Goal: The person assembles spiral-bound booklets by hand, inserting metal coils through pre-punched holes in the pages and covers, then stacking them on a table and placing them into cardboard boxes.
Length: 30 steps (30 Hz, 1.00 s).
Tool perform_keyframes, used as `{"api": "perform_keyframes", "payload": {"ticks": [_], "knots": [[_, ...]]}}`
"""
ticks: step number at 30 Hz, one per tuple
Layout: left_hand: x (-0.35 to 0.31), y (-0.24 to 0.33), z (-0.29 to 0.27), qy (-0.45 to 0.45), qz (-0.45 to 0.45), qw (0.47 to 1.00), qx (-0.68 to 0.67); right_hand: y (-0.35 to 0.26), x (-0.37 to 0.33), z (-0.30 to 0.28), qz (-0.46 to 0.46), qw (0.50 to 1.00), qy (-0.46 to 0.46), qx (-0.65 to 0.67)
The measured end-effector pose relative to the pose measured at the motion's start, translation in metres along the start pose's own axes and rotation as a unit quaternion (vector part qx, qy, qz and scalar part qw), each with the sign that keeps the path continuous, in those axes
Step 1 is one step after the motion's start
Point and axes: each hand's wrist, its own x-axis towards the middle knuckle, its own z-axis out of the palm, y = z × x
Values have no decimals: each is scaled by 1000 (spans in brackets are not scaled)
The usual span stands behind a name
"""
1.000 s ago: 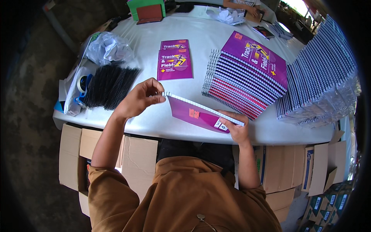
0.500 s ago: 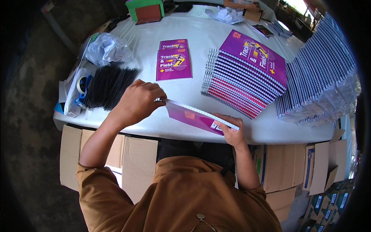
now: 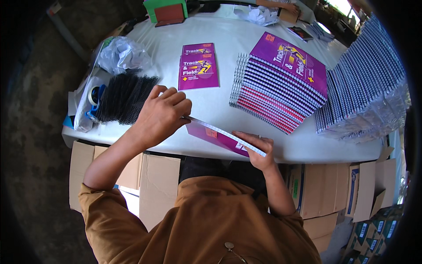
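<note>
A purple-covered notebook [image 3: 215, 135] is held aslant above the table's front edge, its white punched edge facing up. Around its right end my right hand [image 3: 261, 153] is closed, thumb on the near side. My left hand [image 3: 163, 113] has its fingers pinched together at the notebook's left end; what lies between the fingertips is hidden. Just left of that hand lies a heap of black plastic spiral coils [image 3: 125, 94]. To the right stands a stack of purple notebooks [image 3: 288, 66] with coils showing along their edges.
Two thin purple booklets [image 3: 198, 72] overlap mid-table. A tall pile of spiral-bound books [image 3: 367, 83] stands at the right. Crumpled plastic [image 3: 124, 55] and a blue tape dispenser [image 3: 93, 99] sit at the left. Cardboard boxes [image 3: 323, 187] are below the table. Another person's hand [image 3: 291, 8] shows far back.
The notebook's right end has shifted left and slightly lower, with my right hand moving along. My left hand has turned a little, its fingers still pinched at the left end.
</note>
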Motion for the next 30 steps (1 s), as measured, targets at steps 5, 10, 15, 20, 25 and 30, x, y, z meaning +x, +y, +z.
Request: {"api": "perform_keyframes", "payload": {"ticks": [5,10,15,20,25,30], "knots": [[-17,10,71,189,-85,978,29,-9,-1,6,-13,999,18,-29],[-46,7,115,316,70,925,199,-7,-12,11,-16,999,50,-12],[-23,-12,109,412,-111,902,70,-21,-12,29,-51,996,36,-63],[-27,-8,88,450,-84,864,210,-20,-18,26,-35,996,55,-57],[-37,2,121,356,-143,912,143,-18,-13,27,-104,990,44,-83],[-20,-13,69,496,-107,844,173,-14,-15,27,-98,992,30,-74]]}}
